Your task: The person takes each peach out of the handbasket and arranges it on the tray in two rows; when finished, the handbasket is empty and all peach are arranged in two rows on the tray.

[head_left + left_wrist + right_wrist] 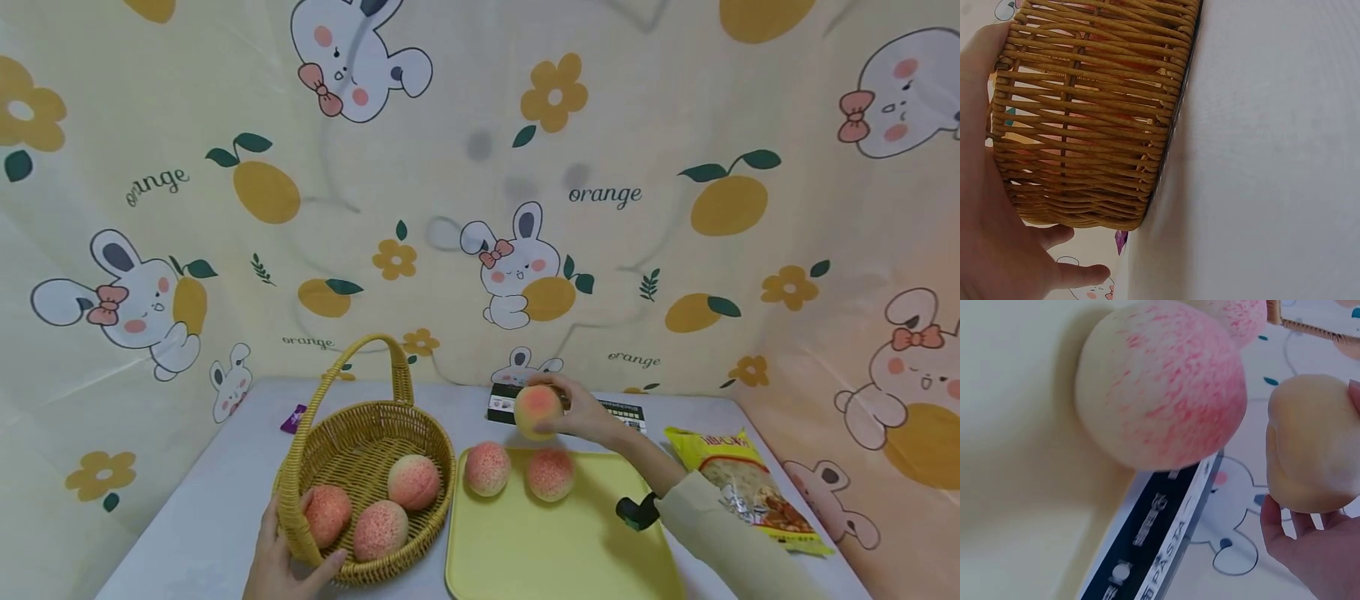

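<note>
- Patterned backdrop [450, 125], printed with rabbits and oranges, stands beyond both grips; a pale tabletop [202, 500] lies beneath them.
- Right grip [581, 412]: fingers and thumb closed round one peach [536, 408], held up clear of the yellow tray [555, 542].
- Left grip [277, 554]: holds the near side of the wicker basket [352, 442], at the rim; three further peaches sit inside, just beyond this grip.
- Two tray peaches [487, 468] lie below and to the left of the right grip; the yellow packet [750, 483] lies to its right.
- Handling, judged: the held peach appears light, probably foam, soft enough to dent and not slippery. Best taken round its widest part, with light pressure.
- Right wrist view alone shows the held peach's pale side with a groove, plus "PASTA" lettering on the black box [1147, 531]. Head view shows its blushed side.
- Left wrist view alone shows the basket's base meeting the tabletop.
</note>
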Available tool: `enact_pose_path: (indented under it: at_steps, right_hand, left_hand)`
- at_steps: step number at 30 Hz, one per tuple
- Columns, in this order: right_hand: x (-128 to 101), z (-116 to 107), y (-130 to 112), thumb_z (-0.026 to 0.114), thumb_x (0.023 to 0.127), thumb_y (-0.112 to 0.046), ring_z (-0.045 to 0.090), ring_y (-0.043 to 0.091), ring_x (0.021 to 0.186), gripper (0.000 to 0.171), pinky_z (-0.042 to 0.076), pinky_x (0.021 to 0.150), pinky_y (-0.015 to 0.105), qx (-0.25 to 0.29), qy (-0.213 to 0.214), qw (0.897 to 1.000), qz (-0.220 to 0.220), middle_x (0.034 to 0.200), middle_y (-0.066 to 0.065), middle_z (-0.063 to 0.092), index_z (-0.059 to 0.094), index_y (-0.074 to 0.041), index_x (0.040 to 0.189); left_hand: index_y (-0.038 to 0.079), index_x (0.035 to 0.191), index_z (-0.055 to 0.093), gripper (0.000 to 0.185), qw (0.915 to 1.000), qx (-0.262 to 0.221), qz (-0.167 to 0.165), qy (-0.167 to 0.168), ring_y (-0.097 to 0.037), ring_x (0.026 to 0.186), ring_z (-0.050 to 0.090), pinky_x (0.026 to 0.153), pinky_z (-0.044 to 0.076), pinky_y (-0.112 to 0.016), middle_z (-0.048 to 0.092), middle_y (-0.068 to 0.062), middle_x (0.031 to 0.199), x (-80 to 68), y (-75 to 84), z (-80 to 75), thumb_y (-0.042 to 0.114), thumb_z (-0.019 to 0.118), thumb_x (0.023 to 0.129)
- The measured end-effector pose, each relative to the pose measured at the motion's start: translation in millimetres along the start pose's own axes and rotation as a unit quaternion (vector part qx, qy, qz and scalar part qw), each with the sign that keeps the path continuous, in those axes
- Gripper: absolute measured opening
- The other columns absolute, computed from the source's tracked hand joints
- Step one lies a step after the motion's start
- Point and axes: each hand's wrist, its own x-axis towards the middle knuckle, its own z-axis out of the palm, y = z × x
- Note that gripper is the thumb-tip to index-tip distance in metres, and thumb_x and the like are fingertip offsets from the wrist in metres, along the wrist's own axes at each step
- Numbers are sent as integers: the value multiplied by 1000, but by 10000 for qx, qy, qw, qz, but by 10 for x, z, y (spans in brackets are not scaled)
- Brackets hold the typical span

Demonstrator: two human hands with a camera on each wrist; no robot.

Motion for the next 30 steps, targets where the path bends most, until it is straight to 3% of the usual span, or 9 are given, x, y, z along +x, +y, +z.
enact_pose_path:
  at_steps: [7, 13, 22, 30]
  right_hand:
    - [-129, -100, 30, 84, 78, -10, 52, 30, 115, 65, 44, 95, 44, -119, 66, 9999, 92, 137, 14, 54, 54, -8, 136]
    - [-251, -180, 75, 84, 78, -14, 54, 27, 111, 67, 46, 93, 41, -363, 253, 9987, 236, 129, 13, 58, 53, -5, 137]
    - [-429, -322, 154, 84, 80, -12, 55, 29, 111, 68, 48, 91, 40, -256, 412, 9980, 417, 131, 17, 57, 50, -2, 138]
    - [-579, -406, 247, 82, 81, -12, 54, 25, 110, 64, 48, 91, 35, -319, 559, 9969, 444, 128, 16, 56, 51, -2, 136]
  left_hand:
    - [4, 153, 36, 98, 9993, -39, 313, 201, -53, 139, 21, 100, 29, -77, 9, -24, 158, 1, -14, 22, 56, 78, 80]
    - [3, 153, 35, 98, 9997, -3, 232, 128, -53, 139, 20, 101, 28, -76, 8, -24, 158, 1, -20, 17, 55, 78, 81]
    - [5, 154, 34, 101, 10000, 65, -27, -12, -54, 140, 18, 103, 27, -76, 6, -24, 159, -1, -8, 12, 59, 76, 80]
    - [4, 153, 35, 99, 9998, 45, 133, 124, -52, 139, 22, 102, 30, -75, 10, -24, 158, -8, 6, 19, 56, 77, 80]
